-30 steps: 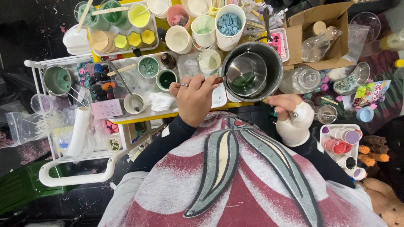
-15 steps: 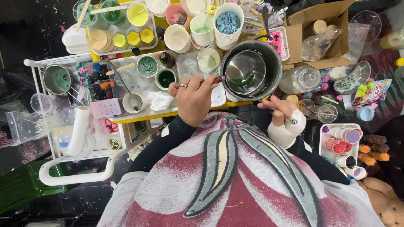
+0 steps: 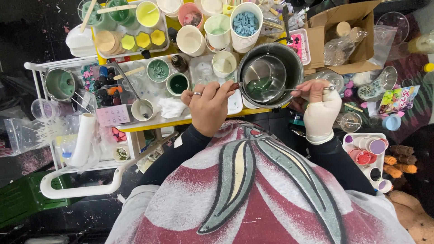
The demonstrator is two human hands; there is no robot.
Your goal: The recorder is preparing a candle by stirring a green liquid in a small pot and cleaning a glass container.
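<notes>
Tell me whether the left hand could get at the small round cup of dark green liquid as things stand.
Probably yes: the left hand sits right beside the small round cup of dark green liquid, nothing between, though its fingers grip a thin tool.

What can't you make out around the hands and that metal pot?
Head view only:
- Tool end in the left hand: hidden by its fingers.
- Right hand: bandage covers the palm, so its grip is unclear.
- Green stuff in the metal pot: liquid or solid, can't tell.

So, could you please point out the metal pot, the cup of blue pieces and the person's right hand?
Metal pot (image 3: 296,61): head view, on its dark outer rim at the right.
Cup of blue pieces (image 3: 246,23): head view, on the blue pieces heaped at the top.
Right hand (image 3: 320,105): head view, on the white-wrapped back of the hand.
</notes>
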